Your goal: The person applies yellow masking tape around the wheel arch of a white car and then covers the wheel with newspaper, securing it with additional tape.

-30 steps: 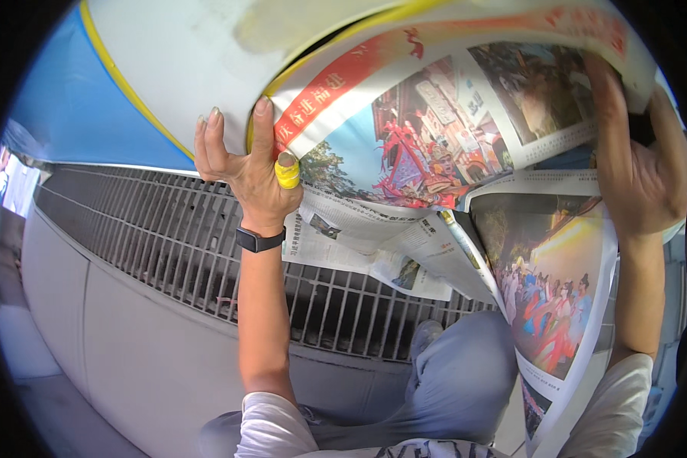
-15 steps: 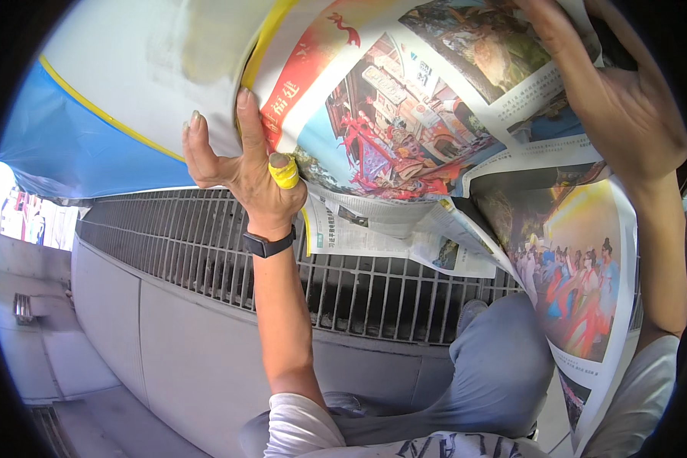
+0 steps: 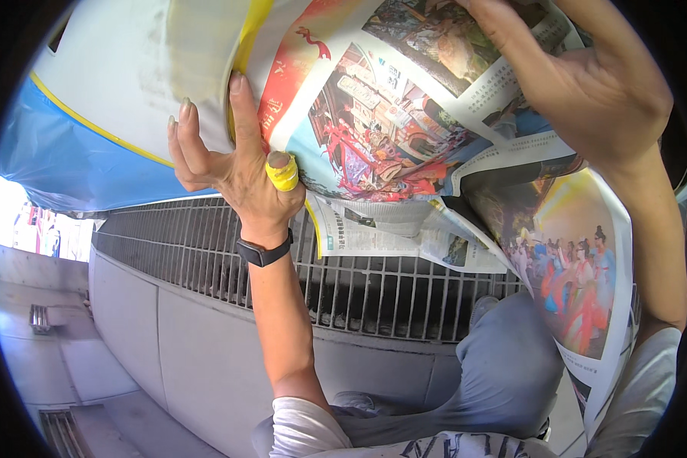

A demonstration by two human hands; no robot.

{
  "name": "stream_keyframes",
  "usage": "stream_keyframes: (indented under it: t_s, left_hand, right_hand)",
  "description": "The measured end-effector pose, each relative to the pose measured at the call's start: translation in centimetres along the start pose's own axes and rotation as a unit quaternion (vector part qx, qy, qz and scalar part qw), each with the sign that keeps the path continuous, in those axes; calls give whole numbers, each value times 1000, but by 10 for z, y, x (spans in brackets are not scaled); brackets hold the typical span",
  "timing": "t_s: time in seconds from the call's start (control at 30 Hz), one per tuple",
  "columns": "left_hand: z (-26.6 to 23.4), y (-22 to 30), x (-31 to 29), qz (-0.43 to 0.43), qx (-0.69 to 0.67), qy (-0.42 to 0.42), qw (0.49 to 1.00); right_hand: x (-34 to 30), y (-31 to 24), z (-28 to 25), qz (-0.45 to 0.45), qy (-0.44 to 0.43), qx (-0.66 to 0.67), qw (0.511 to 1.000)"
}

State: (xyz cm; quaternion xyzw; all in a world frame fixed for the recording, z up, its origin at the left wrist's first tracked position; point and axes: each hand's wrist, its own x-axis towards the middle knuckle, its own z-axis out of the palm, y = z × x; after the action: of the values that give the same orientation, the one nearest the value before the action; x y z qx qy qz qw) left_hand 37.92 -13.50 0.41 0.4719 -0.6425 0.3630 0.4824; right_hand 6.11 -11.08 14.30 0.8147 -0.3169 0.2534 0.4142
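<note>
Hands apart: left hand [image 3: 248, 179] splayed at the yellow strip [image 3: 246, 46], probably bracing newspaper [image 3: 397, 130] there, right hand [image 3: 611, 103] over its upper right, probably to tension it, grip unclear, loose sheets hanging above grate [image 3: 359, 298].

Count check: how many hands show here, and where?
2. The left hand is at the newspaper's left edge; the right hand is over its upper right, fingers running to the picture's top edge, so some fingertips may be cut off.
</note>
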Motion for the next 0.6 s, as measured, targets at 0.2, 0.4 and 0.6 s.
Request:
stream_keyframes:
  t_s: [0.2, 0.4, 0.6]
  left_hand:
    - [-5, 4, 11, 8, 32, -23, 999]
    - [-10, 7, 23, 32, 59, -57, 996]
    - [-15, 12, 36, 26, 57, -67, 996]
  right_hand:
    - [-2, -3, 6, 7, 9, 4, 1000]
    - [-5, -3, 12, 20, 23, -1, 1000]
    - [-8, -1, 15, 37, 40, -11, 998]
